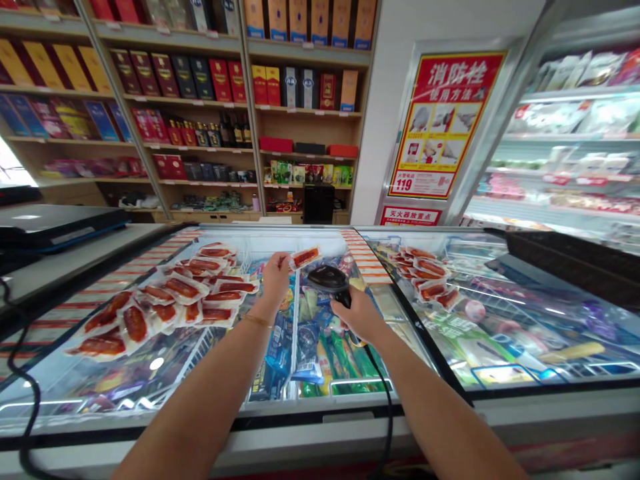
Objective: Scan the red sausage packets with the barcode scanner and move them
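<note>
Between the fingertips of my left hand [277, 279] is the end of a vacuum-packed sausage [305, 257], raised above the glass top of a chest freezer. My right hand [361, 315] is wrapped round the handle of a black barcode scanner [328, 277], whose head lies close to the packet, just below and to its right. A dark cable [385, 383] hangs from the scanner's handle. To the left, many similar sausage packets [185, 287] lie in a loose pile on the glass. A smaller group of packets [425, 272] sits on the glass to the right.
Under the glass are frozen goods in wire baskets [295, 333]. A dark flat device [55, 223] stands at the left, with a black cable [30, 380] below. A long dark object [575, 263] lies at the right. Behind are stocked shelves [195, 103] and a lit refrigerated case [575, 137].
</note>
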Motion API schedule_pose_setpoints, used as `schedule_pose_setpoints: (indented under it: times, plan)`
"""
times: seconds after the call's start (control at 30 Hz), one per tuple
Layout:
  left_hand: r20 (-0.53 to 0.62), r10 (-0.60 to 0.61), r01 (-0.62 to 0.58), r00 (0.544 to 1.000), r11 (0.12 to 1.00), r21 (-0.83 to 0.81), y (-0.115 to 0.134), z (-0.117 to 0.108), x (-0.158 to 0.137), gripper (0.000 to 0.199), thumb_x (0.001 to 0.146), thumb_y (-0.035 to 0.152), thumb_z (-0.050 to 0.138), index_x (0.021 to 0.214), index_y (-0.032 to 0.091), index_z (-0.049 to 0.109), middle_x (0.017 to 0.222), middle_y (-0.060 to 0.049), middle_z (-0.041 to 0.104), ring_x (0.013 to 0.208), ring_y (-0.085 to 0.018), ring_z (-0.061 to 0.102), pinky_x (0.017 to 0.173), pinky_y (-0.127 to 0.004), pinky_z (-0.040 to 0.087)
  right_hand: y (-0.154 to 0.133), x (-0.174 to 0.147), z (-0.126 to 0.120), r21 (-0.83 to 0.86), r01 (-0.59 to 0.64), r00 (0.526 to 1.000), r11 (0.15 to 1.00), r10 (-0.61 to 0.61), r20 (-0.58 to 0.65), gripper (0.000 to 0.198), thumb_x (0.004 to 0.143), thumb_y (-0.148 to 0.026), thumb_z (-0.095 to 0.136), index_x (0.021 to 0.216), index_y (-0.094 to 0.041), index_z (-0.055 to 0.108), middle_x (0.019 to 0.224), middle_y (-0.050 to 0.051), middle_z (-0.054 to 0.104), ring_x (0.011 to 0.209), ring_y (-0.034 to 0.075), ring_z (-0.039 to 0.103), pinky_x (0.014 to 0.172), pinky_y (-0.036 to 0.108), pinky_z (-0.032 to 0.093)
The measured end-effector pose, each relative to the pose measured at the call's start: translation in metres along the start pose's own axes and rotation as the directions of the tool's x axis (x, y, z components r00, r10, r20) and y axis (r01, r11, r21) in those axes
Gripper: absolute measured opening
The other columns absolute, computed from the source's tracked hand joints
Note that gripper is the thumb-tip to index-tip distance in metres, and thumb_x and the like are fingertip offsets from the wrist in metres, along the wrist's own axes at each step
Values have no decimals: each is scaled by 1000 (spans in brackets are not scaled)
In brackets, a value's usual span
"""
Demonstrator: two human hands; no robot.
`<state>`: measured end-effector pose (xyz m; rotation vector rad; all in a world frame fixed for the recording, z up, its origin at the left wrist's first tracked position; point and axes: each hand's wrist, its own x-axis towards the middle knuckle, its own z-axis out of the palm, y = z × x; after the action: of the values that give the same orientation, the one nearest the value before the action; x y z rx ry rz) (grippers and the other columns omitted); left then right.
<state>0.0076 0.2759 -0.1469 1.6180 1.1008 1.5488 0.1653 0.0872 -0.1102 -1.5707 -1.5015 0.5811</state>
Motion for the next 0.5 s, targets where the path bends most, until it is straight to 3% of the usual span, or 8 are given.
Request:
schedule_pose_setpoints:
  times: [0.33, 0.5]
  plan:
    - [-32, 38, -35, 999, 996, 85, 9, -3, -3, 19, 83, 32, 49, 88, 19, 62, 78, -2, 66, 68, -14, 62, 64, -24, 52, 0, 0, -1, -42, 56, 998, 998, -56, 3, 11, 77, -28, 58, 82, -19, 56, 53, -2, 55, 52, 15, 59, 50, 21, 41]
    - [-14, -3, 4, 1000, 1000, 13, -1, 0, -2, 20, 80, 34, 51, 88, 19, 62, 78, -2, 66, 68, -14, 63, 64, -27, 55, 0, 1, -3, 16, -12, 1000, 1000, 11, 12, 12, 78, -28, 58, 86, -19, 55, 50, -4, 54, 44, 13, 56, 46, 20, 41]
